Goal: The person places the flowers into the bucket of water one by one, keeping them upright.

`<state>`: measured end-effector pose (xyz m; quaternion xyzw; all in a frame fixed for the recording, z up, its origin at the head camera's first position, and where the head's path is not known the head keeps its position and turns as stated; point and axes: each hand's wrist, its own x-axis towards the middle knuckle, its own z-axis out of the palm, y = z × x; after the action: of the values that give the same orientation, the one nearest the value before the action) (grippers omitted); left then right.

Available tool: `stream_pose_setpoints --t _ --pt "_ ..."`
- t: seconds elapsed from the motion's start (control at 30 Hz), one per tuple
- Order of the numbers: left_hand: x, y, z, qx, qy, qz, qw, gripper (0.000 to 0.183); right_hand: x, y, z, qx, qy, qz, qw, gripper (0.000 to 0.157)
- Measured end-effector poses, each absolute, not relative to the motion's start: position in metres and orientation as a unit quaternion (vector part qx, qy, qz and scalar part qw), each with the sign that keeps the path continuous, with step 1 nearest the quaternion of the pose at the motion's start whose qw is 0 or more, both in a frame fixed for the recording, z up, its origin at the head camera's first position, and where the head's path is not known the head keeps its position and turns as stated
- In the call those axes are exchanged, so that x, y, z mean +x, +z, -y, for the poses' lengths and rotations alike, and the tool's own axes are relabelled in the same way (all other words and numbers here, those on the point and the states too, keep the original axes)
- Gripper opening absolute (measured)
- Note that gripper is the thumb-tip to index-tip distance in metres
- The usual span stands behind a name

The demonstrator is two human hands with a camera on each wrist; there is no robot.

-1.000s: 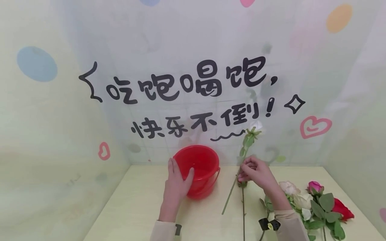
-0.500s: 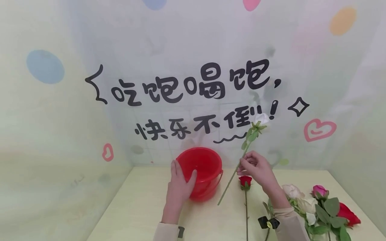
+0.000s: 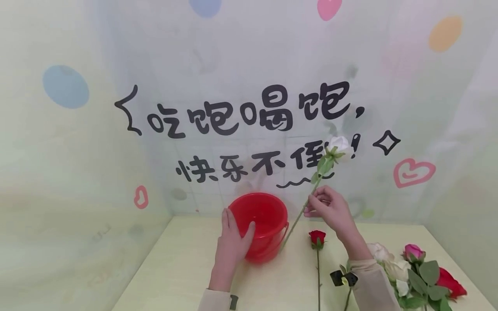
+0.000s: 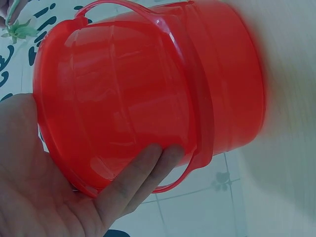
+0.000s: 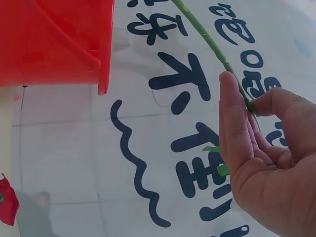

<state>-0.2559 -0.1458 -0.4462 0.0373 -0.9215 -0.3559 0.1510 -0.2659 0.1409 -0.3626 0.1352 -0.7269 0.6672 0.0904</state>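
Note:
A red bucket (image 3: 268, 252) stands upright on the table in the head view. My left hand (image 3: 231, 248) holds it at its left and near side. In the left wrist view, fingers (image 4: 133, 182) lie along the outer wall and the thumb reaches past the rim. My right hand (image 3: 330, 209) pinches the green stem of a white rose (image 3: 337, 146) between thumb and fingertips, seen closer in the right wrist view on the stem (image 5: 210, 40). The rose slants, bloom up and to the right, its stem's lower end beside the bucket's right wall.
A single red rose (image 3: 317, 238) lies on the table (image 3: 175, 268) right of the bucket. Farther right, partly behind the right forearm, is a cluster with a pink rose (image 3: 414, 252), white roses (image 3: 397, 268) and a red one (image 3: 450, 283). A printed curtain (image 3: 249, 56) backs the table.
My right hand has raised the white rose and brought its stem's lower end left to the bucket's side. The red rose beneath has come into full view. The left hand stays on the bucket.

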Motion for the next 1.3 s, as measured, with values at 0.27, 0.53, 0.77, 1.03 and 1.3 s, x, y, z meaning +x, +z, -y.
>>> stream_pose_setpoints --t 0.27,0.53,0.77,1.03,1.3 --pt "-0.256 -0.445 0.149 0.039 -0.353 0.921 0.158 0.106 -0.276 -0.349 -0.134 0.149 0.663 0.726 0.103 0.020" --pt "-0.257 -0.443 0.151 0.040 -0.357 0.920 0.159 0.107 -0.281 -0.334 -0.129 0.160 0.657 0.729 0.107 0.022" --pt "-0.259 -0.446 0.148 0.044 -0.354 0.921 0.157 0.108 -0.282 -0.327 -0.131 0.158 0.661 0.724 0.115 0.022" --pt "-0.259 -0.446 0.141 0.040 -0.362 0.919 0.153 0.108 -0.281 -0.320 -0.134 0.143 0.668 0.717 0.138 0.021" --pt "-0.254 -0.447 0.147 0.044 -0.352 0.922 0.158 0.107 -0.290 -0.311 -0.128 0.152 0.671 0.710 0.151 0.016"
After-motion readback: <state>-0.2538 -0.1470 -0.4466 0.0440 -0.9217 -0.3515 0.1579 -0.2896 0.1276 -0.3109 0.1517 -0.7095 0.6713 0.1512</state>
